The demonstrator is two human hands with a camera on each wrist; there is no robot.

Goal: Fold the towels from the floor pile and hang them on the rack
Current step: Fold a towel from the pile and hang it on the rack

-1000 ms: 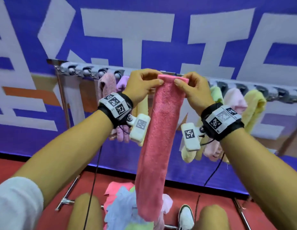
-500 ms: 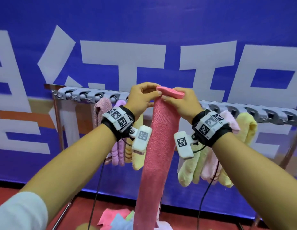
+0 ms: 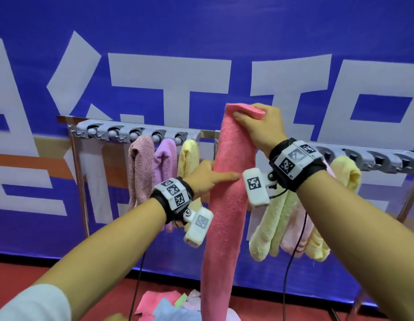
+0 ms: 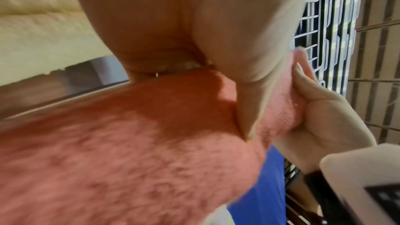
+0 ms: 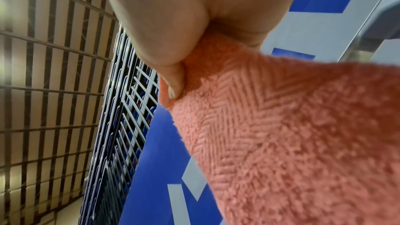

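Observation:
A pink towel (image 3: 226,205), folded into a long narrow strip, hangs straight down in front of the rack bar (image 3: 208,135). My right hand (image 3: 259,126) grips its top end above the bar; the right wrist view shows the thumb pinching the pink towel (image 5: 281,126). Lower down, my left hand (image 3: 206,179) holds the strip at about bar height, thumb across its front, the other fingers hidden behind it. In the left wrist view the pink towel (image 4: 129,143) fills the lower left. The floor pile (image 3: 169,304) lies below.
Grey hooks (image 3: 113,133) line the rack. A mauve towel (image 3: 141,170), a purple one (image 3: 165,163) and a yellow one (image 3: 188,158) hang on the left; green (image 3: 270,223), pale pink (image 3: 296,228) and yellow (image 3: 344,174) towels hang on the right. Blue banner wall behind.
My left hand has left the towel's top edge and dropped to its middle. My right hand now holds the top alone, raised above the bar.

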